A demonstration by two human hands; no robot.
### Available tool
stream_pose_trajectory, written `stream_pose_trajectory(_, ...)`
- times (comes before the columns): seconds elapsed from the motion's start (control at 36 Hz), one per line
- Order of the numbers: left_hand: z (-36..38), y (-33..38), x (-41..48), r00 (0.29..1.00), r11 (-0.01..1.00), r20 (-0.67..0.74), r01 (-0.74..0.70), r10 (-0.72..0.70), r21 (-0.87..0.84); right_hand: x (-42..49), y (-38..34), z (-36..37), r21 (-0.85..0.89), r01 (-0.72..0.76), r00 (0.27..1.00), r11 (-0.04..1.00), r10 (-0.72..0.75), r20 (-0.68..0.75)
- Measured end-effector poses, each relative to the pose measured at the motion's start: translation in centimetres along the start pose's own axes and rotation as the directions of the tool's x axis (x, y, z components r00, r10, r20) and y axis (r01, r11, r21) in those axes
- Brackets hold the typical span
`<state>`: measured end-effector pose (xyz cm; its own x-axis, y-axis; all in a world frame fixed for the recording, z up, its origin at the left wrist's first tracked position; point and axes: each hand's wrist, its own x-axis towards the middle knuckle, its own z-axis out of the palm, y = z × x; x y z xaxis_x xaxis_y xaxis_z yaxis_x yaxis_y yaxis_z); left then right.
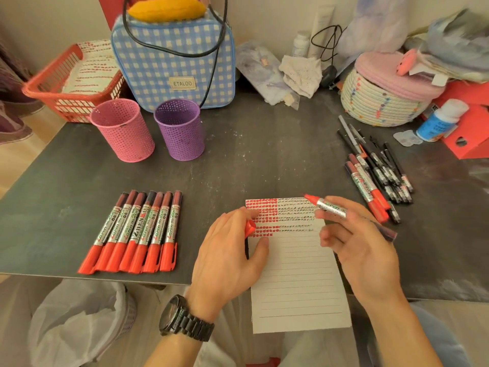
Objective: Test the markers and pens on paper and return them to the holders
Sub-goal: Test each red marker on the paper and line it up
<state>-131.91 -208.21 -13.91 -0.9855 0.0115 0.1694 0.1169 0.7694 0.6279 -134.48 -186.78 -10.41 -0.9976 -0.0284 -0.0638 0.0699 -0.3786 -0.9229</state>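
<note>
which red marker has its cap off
The marker in the right hand: its tip is bare, the left hand holds the cap. The row and the pile's red ones are capped.

A dark grey worktop [238, 160] is filling the middle of the view, its surface showing pale scuffs and specks; a plain cream wall [53, 17] is rising behind it; tan floor [13, 160] is showing at the left; a bin [79, 321] lined with a pale bag is standing below the near edge; warm, soft light is falling evenly.
</note>
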Motion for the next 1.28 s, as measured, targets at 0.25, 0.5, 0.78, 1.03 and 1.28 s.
stream_pose_trajectory(0.25,-0.3,-0.2,-0.6,0.994,0.987,-0.102,-0.04,0.024,-0.158,-0.1,0.8,-1.8,0.012,0.011,0.987,1.0,-0.009,-0.161)
stream_pose_trajectory(0.5,-0.5,-0.1,-0.5,0.995,0.932,-0.054,0.059,-0.084,-0.357,-0.5,0.9,-2.1,-0.048,0.023,0.987,0.999,-0.03,-0.158)
stream_pose_trajectory(0.78,-1.0,2.0,-0.4,0.999,0.891,-0.033,-0.021,0.007,-0.453,-0.7,1.4,-2.4,-0.084,0.054,0.984,0.995,-0.068,-0.166)
stream_pose_trajectory(1.03,-0.5,2.4,0.3,1.0,0.867,-0.012,0.001,-0.007,-0.499,-0.7,1.6,-2.6,-0.087,0.064,0.985,0.994,-0.077,-0.155)
stream_pose_trajectory(1.28,-0.2,2.9,0.5,0.998,0.862,0.016,-0.04,0.055,-0.505,-0.5,1.8,-2.5,-0.115,0.082,0.988,0.99,-0.096,-0.124)
